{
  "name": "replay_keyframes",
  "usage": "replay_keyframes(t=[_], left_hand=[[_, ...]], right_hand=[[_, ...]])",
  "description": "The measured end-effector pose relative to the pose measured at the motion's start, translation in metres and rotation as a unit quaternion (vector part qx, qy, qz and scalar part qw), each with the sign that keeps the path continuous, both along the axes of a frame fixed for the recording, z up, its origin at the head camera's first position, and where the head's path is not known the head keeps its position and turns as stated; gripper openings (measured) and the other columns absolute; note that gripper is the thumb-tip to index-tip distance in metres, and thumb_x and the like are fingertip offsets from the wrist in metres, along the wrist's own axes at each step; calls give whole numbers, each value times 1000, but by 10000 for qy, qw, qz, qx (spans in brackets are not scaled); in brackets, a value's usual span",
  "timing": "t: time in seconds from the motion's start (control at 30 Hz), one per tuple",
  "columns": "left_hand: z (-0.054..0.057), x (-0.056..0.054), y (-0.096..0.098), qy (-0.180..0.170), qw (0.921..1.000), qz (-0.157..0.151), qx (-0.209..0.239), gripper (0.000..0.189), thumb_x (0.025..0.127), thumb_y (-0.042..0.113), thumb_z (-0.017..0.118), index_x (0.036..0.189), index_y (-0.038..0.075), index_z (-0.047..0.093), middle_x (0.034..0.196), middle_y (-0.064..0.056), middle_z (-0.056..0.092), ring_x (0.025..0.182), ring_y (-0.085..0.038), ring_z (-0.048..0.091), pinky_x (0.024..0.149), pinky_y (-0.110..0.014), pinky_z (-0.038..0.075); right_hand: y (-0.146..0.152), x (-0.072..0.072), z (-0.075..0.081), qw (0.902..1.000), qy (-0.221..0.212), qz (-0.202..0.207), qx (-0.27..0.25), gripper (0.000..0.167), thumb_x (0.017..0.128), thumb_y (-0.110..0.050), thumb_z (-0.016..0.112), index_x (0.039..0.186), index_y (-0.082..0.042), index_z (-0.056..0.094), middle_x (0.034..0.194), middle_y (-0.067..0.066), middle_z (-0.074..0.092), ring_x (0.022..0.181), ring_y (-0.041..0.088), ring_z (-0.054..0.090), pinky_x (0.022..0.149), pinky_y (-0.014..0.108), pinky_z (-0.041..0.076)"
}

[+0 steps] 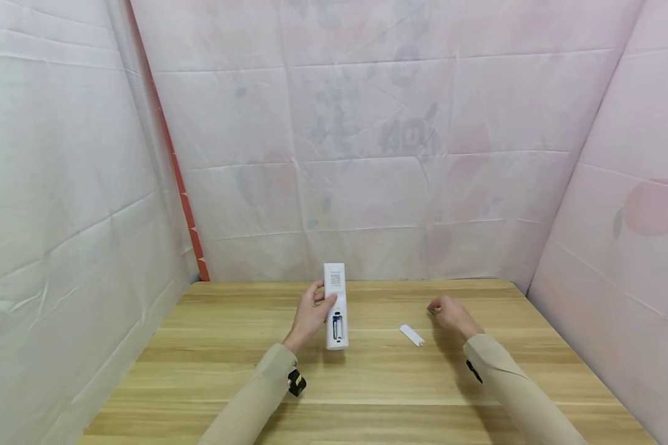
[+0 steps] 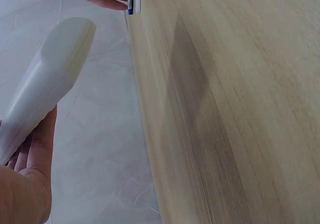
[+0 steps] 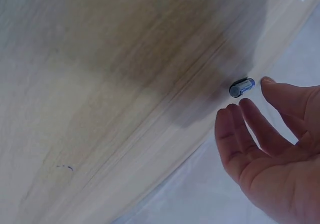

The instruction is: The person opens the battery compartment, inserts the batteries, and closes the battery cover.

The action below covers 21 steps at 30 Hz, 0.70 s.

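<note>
Gripping a white remote control (image 1: 339,305), the left hand (image 1: 308,315) wraps its fingers around one side, thumb on the back, up off the table (image 1: 378,383). At the remote's six o'clock end the battery bay (image 1: 338,327) lies uncovered, one blue battery showing inside. Between three and four o'clock from the remote sits a white cover (image 1: 411,335), flat on the wood, and at two o'clock from that, here's the right hand (image 1: 451,314): thumb and fingers spread apart around a small loose battery (image 3: 242,87), though whether any tip touches it I cannot tell. What a surface, pale boards streaked with darker grain, a broad shadow (image 3: 200,58) across it in the right wrist view and little blue marks (image 3: 69,168) at eight o'clock! All around, creased pale cloth walls (image 1: 367,198) rise from the table's edges, their prints washed out. Faint grey lettering (image 1: 392,139) hangs around one o'clock, a red strip (image 1: 187,213) slants down the corner near nine, and a soft pink blotch (image 1: 657,207) glows at three.
</note>
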<state>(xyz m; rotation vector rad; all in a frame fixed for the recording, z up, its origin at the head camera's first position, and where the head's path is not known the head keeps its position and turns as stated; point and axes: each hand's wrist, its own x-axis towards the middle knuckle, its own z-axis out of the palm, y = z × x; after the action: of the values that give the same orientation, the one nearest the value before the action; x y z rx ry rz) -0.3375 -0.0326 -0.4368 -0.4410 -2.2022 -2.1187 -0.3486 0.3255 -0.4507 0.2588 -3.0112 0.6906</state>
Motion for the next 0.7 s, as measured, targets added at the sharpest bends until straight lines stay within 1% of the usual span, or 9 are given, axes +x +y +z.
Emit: replay_keyframes(t=[0.13,0.23,0.37,0.47,0.6,0.7], left_hand=[[0,1,2,-7,10000,17,15,47,96,14,62,139,3,46,115,-28,66,84,-23,71,63,-33,60],[-1,1,4,39,10000,-1,6,47,97,13,60,140,2,44,115,-29,66,84,-25,71,62,-33,60],[-2,0,6,60,10000,-29,37,47,97,13,60,140,1,44,115,-28,66,83,-22,71,63,-32,60],[-4,-1,5,58,9999,-36,80,47,97,14,61,139,2,44,115,-28,66,84,-22,71,65,-32,60],[-6,-2,3,-5,10000,-75,47,47,97,13,60,141,4,44,116,-28,65,86,-23,71,67,-35,61],[-6,-3,3,-27,9999,-109,52,47,98,13,59,142,5,44,118,-27,65,86,-23,71,66,-34,60]], right_hand=[[2,-1,-4,9998,-29,147,92,40,74,14,49,108,10,69,112,29,67,111,50,58,97,59,47],[3,-1,-6,9995,97,254,137,39,73,14,49,105,10,70,109,28,69,107,48,61,93,58,50],[5,-2,-7,9985,343,370,234,36,72,13,48,98,8,73,104,25,71,100,44,65,87,55,53],[4,-2,-8,9981,399,366,303,33,74,13,49,95,7,74,102,24,72,99,43,65,86,54,54],[0,-2,-10,9969,517,322,502,25,79,11,54,92,6,75,97,23,73,96,43,66,85,53,55],[-2,-2,-12,9951,700,296,629,22,79,11,58,87,4,76,93,20,74,93,41,67,83,51,56]])
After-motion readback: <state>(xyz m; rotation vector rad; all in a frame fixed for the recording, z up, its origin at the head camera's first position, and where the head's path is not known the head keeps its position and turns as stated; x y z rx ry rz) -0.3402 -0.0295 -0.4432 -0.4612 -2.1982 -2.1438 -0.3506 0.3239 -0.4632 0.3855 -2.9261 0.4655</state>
